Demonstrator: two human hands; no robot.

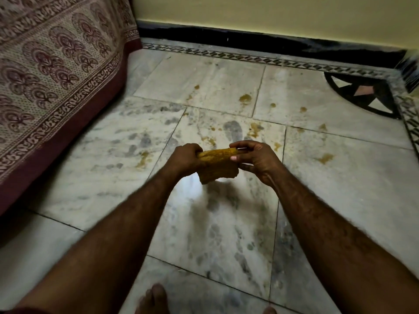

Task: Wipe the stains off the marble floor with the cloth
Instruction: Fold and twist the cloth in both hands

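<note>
head view: left hand (184, 158) gripped and right hand (256, 159) pinched a mustard-yellow ribbed cloth (217, 165) above the pale marble floor (222, 223); yellow-brown stains (245, 97) lay farther off. folding it into a flat pad first seemed wise.

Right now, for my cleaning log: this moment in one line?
cloth: rolled, held up | left hand: grips cloth | right hand: pinches cloth | stains: yellow, on marble floor

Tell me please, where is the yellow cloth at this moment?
In the head view the cloth is at the centre, above the marble floor, rolled between both hands: the left hand grips its left end, the right hand its right end.
</note>
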